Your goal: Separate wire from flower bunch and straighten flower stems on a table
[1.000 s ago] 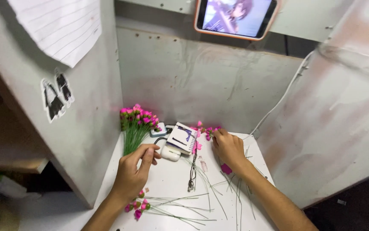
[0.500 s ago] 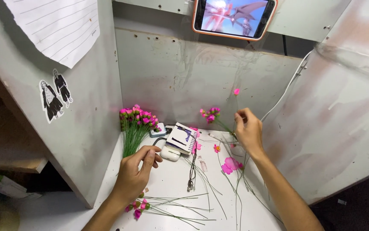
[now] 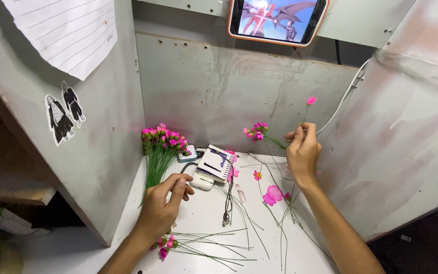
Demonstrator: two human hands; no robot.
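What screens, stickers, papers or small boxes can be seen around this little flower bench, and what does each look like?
Phone: mounted sideways on top of the back wall, orange-rimmed, showing a colourful cartoon.
Lined paper sheet: white, hanging on the left wall.
Two figure stickers: dark-clothed, on the left wall below the sheet.
Small box: white with purple print, on the table beside the pink flower bunch.

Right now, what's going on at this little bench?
A person sits at a white table in a grey booth, assembling artificial pink flowers. The right hand is raised, pinching thin green stems topped with pink blossoms. The left hand rests on the table beside a standing bunch of finished flowers. Loose stems and pink petals lie scattered, and a phone plays a cartoon overhead.
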